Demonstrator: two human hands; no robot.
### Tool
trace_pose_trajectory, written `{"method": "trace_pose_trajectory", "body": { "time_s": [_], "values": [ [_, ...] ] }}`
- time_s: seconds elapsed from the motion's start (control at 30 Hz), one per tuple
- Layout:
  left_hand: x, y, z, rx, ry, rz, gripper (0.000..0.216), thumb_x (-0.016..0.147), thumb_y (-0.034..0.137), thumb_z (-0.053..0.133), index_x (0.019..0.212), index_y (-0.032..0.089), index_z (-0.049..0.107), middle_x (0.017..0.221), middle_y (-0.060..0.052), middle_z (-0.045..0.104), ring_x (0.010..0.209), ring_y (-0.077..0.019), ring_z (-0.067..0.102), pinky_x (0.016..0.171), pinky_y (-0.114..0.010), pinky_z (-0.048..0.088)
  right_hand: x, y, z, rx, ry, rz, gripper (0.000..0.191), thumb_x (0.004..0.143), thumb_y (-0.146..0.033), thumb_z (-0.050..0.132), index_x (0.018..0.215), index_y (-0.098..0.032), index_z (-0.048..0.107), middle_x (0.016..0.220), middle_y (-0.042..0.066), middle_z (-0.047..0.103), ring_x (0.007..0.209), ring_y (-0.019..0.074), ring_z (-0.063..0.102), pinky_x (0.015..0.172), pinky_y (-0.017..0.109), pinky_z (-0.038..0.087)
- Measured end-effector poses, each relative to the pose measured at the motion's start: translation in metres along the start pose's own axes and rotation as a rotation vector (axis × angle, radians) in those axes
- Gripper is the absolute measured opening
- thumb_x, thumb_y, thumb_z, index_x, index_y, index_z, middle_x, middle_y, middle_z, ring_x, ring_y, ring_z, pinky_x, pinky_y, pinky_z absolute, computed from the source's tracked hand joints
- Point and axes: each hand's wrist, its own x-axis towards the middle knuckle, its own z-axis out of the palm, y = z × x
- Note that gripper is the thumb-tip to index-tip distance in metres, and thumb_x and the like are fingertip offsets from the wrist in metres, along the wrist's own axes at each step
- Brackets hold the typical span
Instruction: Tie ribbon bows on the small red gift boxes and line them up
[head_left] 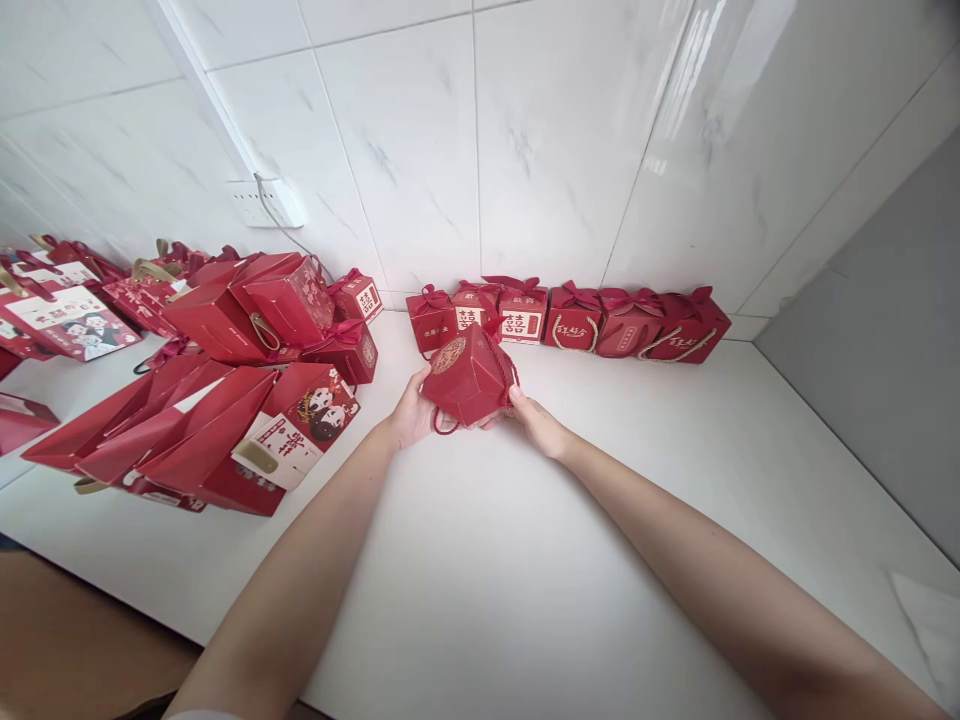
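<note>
A white tiled wall [562,130] is seen at the back, with a socket [262,203] fixed on it, and before the wall a white bench [480,570] is placed. Along the wall, a row of six small red boxes [574,312] is arranged side by side, and many larger red boxes [214,430] are gathered at the left.

The handling of one red box [471,385] appears to be the step in hand. This box is held tilted above the middle of the bench, in front of the row, and some of the row is hidden by it. For the next move, a steady support from both sides seems to be needed, and care should be given to the dark red cord [504,362], so that it is not caught by the fingers.

The left hand [412,410] is partly closed around the left side of the box, with the thumb placed at its edge. By the right hand [538,422], also partly closed, the right side is gripped, close to the cord. Some fingertips are seen under the box, but to which hand they belong cannot be told.
</note>
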Motion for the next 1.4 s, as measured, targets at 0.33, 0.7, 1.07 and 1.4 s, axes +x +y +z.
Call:
{"method": "trace_pose_trajectory", "body": {
  "time_s": [0.33,0.7,1.07,1.4],
  "values": [
    [-0.002,0.001,0.008,-0.009,-0.002,0.017,0.07,0.083,0.071,0.033,0.11,0.013,0.061,0.066,-0.006,0.066,0.072,-0.0246,0.067,0.072,-0.037,0.051,0.0,-0.001,-0.002,-0.007,-0.012,-0.006,0.076,0.094,-0.072,0.024,0.099,-0.014,0.073,0.095,0.012,0.071,0.09,0.0234,0.065,0.094,0.04,0.047],
    [-0.004,-0.002,0.01,-0.004,0.014,0.033,0.069,0.084,0.07,0.035,0.112,0.012,0.061,0.079,-0.01,0.071,0.069,-0.0214,0.066,0.068,-0.033,0.051,-0.003,-0.001,-0.002,-0.009,-0.043,-0.017,0.071,0.099,-0.065,0.022,0.106,-0.016,0.073,0.106,0.011,0.071,0.101,0.0254,0.064,0.096,0.041,0.047],
    [0.004,-0.018,0.011,0.266,0.144,0.448,0.074,0.07,0.04,0.078,0.135,0.021,0.047,0.137,-0.012,0.056,0.13,-0.0321,0.048,0.108,-0.045,0.037,-0.005,-0.003,-0.005,-0.035,0.244,-0.144,0.062,0.089,-0.062,0.056,0.139,-0.028,0.042,0.146,0.006,0.045,0.135,0.0267,0.042,0.112,0.046,0.036],
    [0.001,-0.024,0.017,0.374,0.208,0.457,0.059,0.079,0.033,0.074,0.13,0.017,0.05,0.139,-0.015,0.053,0.131,-0.0336,0.047,0.108,-0.051,0.037,-0.005,-0.015,0.005,-0.122,0.245,-0.113,0.074,0.08,-0.041,0.076,0.142,-0.026,0.038,0.138,0.011,0.051,0.125,0.0288,0.053,0.106,0.048,0.047]
  ]
}}
